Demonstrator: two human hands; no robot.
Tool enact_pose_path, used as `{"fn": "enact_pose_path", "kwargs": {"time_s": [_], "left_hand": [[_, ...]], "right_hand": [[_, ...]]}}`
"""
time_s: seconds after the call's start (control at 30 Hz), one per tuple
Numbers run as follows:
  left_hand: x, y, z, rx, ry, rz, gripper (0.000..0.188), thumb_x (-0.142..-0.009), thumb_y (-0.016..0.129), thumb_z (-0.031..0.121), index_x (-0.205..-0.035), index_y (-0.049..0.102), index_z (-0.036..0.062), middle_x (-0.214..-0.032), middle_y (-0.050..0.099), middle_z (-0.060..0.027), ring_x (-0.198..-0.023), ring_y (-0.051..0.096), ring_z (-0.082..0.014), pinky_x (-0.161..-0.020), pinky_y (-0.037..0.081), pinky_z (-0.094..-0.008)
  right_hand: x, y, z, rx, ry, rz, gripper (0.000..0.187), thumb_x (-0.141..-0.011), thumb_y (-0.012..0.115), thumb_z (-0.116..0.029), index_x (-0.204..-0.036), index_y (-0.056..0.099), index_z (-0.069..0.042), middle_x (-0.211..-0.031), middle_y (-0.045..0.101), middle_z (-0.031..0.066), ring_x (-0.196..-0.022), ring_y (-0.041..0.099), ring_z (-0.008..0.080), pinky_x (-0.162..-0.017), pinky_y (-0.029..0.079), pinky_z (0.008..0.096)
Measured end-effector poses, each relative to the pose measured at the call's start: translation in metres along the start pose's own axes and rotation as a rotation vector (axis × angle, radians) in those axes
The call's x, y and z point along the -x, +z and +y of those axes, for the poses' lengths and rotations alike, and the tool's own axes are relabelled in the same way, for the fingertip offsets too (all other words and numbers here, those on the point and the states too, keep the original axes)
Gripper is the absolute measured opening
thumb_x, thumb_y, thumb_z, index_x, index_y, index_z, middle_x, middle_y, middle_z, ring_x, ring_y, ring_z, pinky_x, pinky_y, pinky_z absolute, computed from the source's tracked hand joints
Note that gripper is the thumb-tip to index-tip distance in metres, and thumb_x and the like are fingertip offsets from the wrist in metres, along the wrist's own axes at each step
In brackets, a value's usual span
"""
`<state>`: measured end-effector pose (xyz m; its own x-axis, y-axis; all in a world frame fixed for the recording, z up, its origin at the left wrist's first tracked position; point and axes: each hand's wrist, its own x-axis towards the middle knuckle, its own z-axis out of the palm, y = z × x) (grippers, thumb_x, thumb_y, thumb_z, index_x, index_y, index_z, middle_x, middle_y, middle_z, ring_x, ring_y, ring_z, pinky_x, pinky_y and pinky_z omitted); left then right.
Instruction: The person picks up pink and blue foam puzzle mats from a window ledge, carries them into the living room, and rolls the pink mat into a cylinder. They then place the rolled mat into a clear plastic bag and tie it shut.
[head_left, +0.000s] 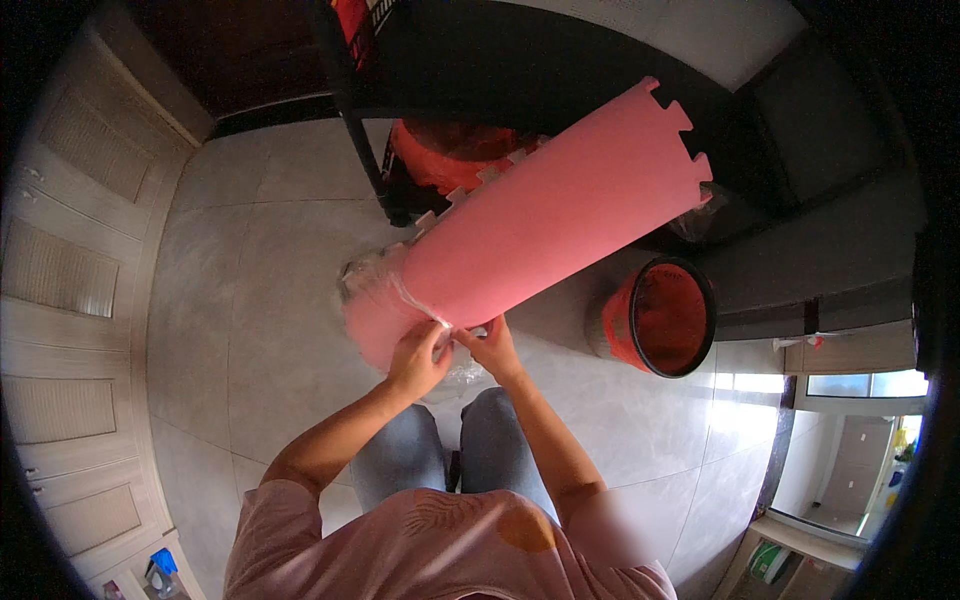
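A rolled pink foam mat (540, 210) with jigsaw-cut edges slants in front of me, from near my knees up to the far right. Clear plastic wrap (372, 277) covers its near left end, and the edge of this film runs across the roll. At the near side of the roll, my left hand (418, 362) is closed in a pinch on the film's edge. My right hand (492, 350) sits just right of it, fingers bent together at the same edge against the mat. Its fingertips are partly hidden.
A bin (675, 318) with a red liner and black rim stands right of the roll. Behind the mat are a dark rack leg (370, 165) and a red bag (450, 150). Pale louvred cabinet doors (62, 270) line the left. Grey tiles (285, 300) cover the floor.
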<state>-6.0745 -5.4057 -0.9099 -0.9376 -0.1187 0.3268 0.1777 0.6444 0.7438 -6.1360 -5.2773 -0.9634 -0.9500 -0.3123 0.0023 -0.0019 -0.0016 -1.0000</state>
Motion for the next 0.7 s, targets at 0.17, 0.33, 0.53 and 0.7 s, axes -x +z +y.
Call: {"fn": "enact_pose_path", "kwargs": {"time_s": [0.17, 0.33, 0.53, 0.7], "left_hand": [[0.01, -0.015, -0.014, 0.144, -0.155, -0.095, 0.027, -0.068, 0.064, 0.0, -0.093, 0.054, 0.0041, -0.068, 0.053, -0.0065, -0.056, 0.052, -0.0187, -0.054, 0.044, -0.0302], [0.0, -0.025, -0.004, 0.107, -0.138, -0.186, 0.036, -0.065, 0.066, 0.007, -0.1, 0.054, 0.005, -0.081, 0.057, -0.0102, -0.069, 0.057, -0.025, -0.059, 0.046, -0.0329], [-0.015, -0.021, 0.002, 0.081, 0.092, -0.127, 0.045, -0.066, 0.068, 0.011, -0.105, 0.048, 0.0023, -0.086, 0.053, -0.0106, -0.07, 0.052, -0.0245, -0.061, 0.044, -0.0341], [0.005, -0.013, -0.006, 0.151, -0.094, -0.163, 0.04, -0.068, 0.067, 0.011, -0.103, 0.048, 0.0018, -0.09, 0.055, -0.0112, -0.076, 0.055, -0.0218, -0.066, 0.045, -0.0313]], "right_hand": [[0.005, -0.018, -0.057, 0.36, 0.284, -0.244, 0.021, -0.082, 0.057, -0.009, -0.1, 0.052, 0.001, -0.087, 0.061, 0.0089, -0.072, 0.061, 0.0156, -0.064, 0.05, 0.028], [-0.002, -0.009, -0.083, -0.313, 0.308, -0.324, 0.023, -0.086, 0.043, 0.003, -0.108, 0.048, 0.004, -0.095, 0.059, 0.0115, -0.087, 0.061, 0.0205, -0.077, 0.052, 0.0326], [-0.015, -0.009, -0.093, -0.392, 0.306, -0.398, 0.027, -0.086, 0.043, 0.006, -0.113, 0.046, 0.002, -0.102, 0.058, 0.0133, -0.093, 0.059, 0.0219, -0.08, 0.05, 0.0324], [-0.007, -0.017, -0.083, -0.105, 0.191, -0.312, 0.027, -0.083, 0.05, 0.005, -0.109, 0.053, 0.0, -0.097, 0.062, 0.0102, -0.088, 0.061, 0.0174, -0.076, 0.05, 0.03]]}}
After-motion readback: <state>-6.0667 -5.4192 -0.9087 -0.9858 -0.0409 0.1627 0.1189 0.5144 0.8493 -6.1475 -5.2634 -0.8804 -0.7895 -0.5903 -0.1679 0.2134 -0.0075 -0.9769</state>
